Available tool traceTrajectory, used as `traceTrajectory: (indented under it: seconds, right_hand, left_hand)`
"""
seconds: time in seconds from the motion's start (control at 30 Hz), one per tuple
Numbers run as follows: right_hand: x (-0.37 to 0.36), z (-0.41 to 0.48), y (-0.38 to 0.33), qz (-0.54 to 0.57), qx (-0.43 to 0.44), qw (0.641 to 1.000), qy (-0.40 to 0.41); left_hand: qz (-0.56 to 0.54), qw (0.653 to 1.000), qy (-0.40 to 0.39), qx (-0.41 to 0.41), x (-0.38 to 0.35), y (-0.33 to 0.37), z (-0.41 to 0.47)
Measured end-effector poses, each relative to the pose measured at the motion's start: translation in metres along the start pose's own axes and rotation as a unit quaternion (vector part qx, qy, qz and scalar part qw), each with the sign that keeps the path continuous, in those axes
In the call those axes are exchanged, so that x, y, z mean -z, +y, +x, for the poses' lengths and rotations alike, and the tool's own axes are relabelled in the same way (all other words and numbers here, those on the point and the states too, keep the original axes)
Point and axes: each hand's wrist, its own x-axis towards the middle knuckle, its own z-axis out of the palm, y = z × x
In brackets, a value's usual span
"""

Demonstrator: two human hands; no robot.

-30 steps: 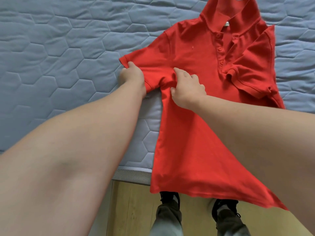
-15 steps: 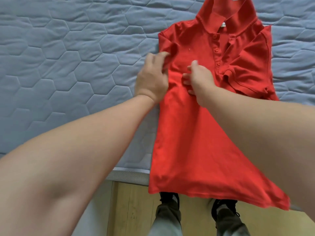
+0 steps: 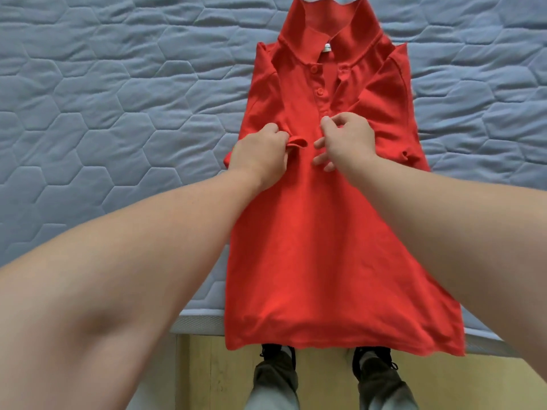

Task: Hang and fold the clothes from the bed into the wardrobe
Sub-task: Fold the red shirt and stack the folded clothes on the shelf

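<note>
Left hand (image 3: 260,155) pinches sleeve (image 3: 297,142) of red polo (image 3: 296,247); right hand (image 3: 347,140) released; collar tag (image 3: 326,48) unreadable.

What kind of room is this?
Probably a bedroom: a quilted blue-grey mattress fills the view, a red polo shirt lies on it with its sleeves folded in, and wooden floor shows past the bed's edge.

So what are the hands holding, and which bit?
The left hand pinches the red polo shirt by its folded-in sleeve cuff; the right hand only touches the chest, gripping nothing.
</note>
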Motion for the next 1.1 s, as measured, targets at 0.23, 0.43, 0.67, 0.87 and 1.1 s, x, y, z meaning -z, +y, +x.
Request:
traceTrajectory:
  seconds: [0.23,0.43,0.67,0.87,1.1]
  right_hand:
    - [0.032,0.011,0.0,-0.126,0.104,0.977,0.141]
    - [0.07,0.042,0.004,-0.211,0.133,0.95,0.19]
    - [0.083,0.108,-0.012,-0.112,0.014,0.982,0.153]
    - [0.091,0.127,-0.015,0.055,-0.001,0.993,0.109]
    - [0.119,0.045,0.011,-0.021,0.076,0.995,0.058]
  left_hand:
    - [-0.044,0.998,-0.034,0.009,-0.007,0.041,0.003]
    - [-0.049,0.991,0.096,0.082,0.01,0.044,0.049]
    - [-0.191,0.914,0.129,0.334,0.033,0.011,0.126]
    - [-0.396,0.856,0.131,0.305,0.033,0.009,0.139]
    - [-0.25,0.936,0.161,0.186,0.038,0.028,0.042]
